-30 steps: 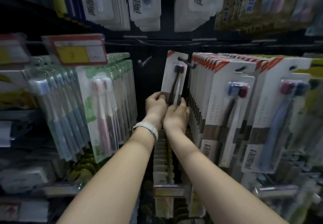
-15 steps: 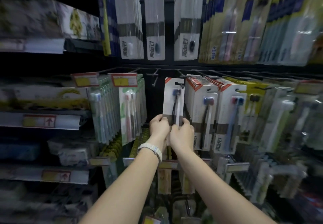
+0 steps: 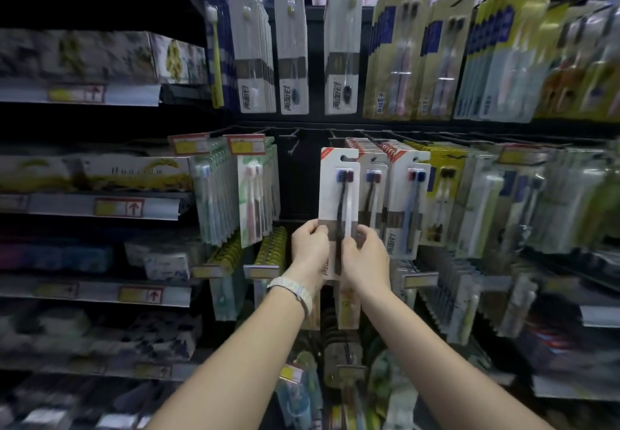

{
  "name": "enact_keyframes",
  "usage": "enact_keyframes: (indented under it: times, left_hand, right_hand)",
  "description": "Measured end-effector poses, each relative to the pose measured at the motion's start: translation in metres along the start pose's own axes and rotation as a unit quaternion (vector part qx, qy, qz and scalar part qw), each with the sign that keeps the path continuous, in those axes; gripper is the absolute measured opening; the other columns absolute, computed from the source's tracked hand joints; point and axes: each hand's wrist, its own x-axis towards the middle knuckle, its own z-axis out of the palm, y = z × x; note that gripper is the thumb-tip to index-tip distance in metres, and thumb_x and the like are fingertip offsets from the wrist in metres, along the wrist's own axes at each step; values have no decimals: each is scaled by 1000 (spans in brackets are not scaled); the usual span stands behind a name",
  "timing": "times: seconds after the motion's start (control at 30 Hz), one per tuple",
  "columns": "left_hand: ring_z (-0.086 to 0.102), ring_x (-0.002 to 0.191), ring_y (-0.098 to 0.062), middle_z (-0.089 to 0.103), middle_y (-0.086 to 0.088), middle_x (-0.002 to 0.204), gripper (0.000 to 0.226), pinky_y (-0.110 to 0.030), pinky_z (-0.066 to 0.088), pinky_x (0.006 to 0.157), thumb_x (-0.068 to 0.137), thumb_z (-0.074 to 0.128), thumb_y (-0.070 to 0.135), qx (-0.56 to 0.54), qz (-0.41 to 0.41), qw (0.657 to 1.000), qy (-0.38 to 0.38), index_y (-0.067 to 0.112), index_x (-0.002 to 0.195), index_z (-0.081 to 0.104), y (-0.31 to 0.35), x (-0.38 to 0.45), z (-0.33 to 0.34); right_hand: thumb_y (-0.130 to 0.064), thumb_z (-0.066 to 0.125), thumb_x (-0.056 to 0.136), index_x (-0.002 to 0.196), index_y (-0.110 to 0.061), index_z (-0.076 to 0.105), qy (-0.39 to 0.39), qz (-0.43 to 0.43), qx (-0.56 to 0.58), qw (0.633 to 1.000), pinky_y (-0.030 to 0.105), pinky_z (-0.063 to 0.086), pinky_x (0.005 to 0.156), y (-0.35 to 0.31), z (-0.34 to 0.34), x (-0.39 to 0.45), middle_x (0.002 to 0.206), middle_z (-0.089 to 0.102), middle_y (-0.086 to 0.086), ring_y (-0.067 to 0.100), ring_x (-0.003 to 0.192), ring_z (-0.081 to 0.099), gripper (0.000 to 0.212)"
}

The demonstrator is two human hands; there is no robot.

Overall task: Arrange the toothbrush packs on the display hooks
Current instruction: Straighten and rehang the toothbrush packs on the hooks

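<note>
Both hands pinch one toothbrush pack (image 3: 338,194) by its lower edges: left hand (image 3: 310,245), right hand (image 3: 364,256). Pack upright, just left of the matching hung row (image 3: 392,188). Step looks like hanging; next, hang slot must meet a bare hook (image 3: 293,142), likely.

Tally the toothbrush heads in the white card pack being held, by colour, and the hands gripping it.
Blue toothbrush head in the white card toothbrush pack: 1
Dark red toothbrush head: 1
Hands gripping the pack, left hand and right hand: 2
Total: 4
</note>
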Motion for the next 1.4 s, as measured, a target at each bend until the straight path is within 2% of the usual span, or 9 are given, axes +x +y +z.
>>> enact_keyframes:
  times: [0.23, 0.47, 0.63, 0.93, 1.07, 1.17, 1.23, 1.3, 1.4]
  left_hand:
    - [73, 93, -18, 75, 3, 98, 29, -42, 62, 84, 100, 51, 9, 67, 62, 995, -51, 31, 98, 71, 3, -20, 4]
    - [72, 91, -8, 75, 11, 102, 34, -33, 63, 80, 98, 54, 9, 136, 118, 980, -79, 30, 119, 70, 11, -10, 23]
    - [73, 89, -9, 75, 9, 100, 35, -23, 60, 72, 99, 53, 5, 143, 124, 977, -97, 26, 120, 72, 20, 2, 40]
    - [72, 96, -10, 75, 9, 105, 33, -31, 62, 82, 99, 56, 10, 167, 132, 973, -91, 28, 122, 72, 14, 23, 49]
    - [72, 92, -10, 75, 9, 101, 30, -26, 61, 76, 100, 55, 11, 197, 149, 966, -80, 28, 116, 73, 12, 27, 51]
    - [73, 89, -17, 74, 4, 94, 22, -35, 63, 77, 101, 55, 16, 217, 159, 960, -73, 28, 109, 71, 12, 30, 52]
    - [71, 91, -17, 72, 2, 99, 31, -34, 61, 80, 100, 56, 21, 239, 171, 954, -63, 24, 129, 64, 13, 34, 54]
    - [63, 108, -17, 61, 0, 122, 61, -38, 56, 93, 97, 60, 27, 279, 200, 939, -31, 26, 153, 38, 15, 42, 56]
    - [49, 125, -20, 38, -2, 144, 81, -36, 51, 95, 93, 65, 31, 361, 297, 884, -7, 35, 158, 16, 23, 51, 60]
  right_hand:
    - [-27, 68, 93, 157, -27, 27, -5, -99, -69, 993, 42, 40, 114, 16, -31, -3, 150, 45, 0, 18, 137, 45, 76]
    - [-27, 61, 96, 157, -30, 28, -2, -132, -99, 986, 28, 44, 96, 28, -50, 17, 123, 55, 0, 15, 115, 54, 69]
    - [-28, 61, 97, 159, -26, 24, 1, -116, -85, 990, 28, 39, 99, 31, -57, 36, 130, 52, 4, 18, 122, 51, 72]
    - [-29, 62, 97, 158, -30, 26, -2, -110, -85, 990, 40, 44, 108, 38, -51, 59, 128, 53, 4, 18, 121, 51, 71]
    - [-29, 61, 97, 158, -28, 26, -8, -103, -86, 991, 37, 43, 106, 40, -48, 65, 130, 52, 6, 19, 121, 50, 70]
    - [-28, 60, 98, 159, -27, 24, -13, -96, -82, 992, 34, 42, 104, 43, -46, 68, 131, 51, 7, 19, 120, 51, 71]
    - [-28, 58, 99, 159, -25, 22, -12, -94, -91, 991, 35, 43, 103, 44, -44, 71, 134, 49, 8, 21, 121, 51, 71]
    - [-29, 56, 100, 159, -23, 22, -11, -95, -106, 990, 35, 42, 101, 45, -44, 74, 137, 48, 10, 23, 122, 51, 69]
    - [-29, 54, 102, 159, -21, 23, -12, -100, -123, 987, 32, 41, 96, 47, -43, 77, 141, 45, 9, 22, 122, 52, 66]
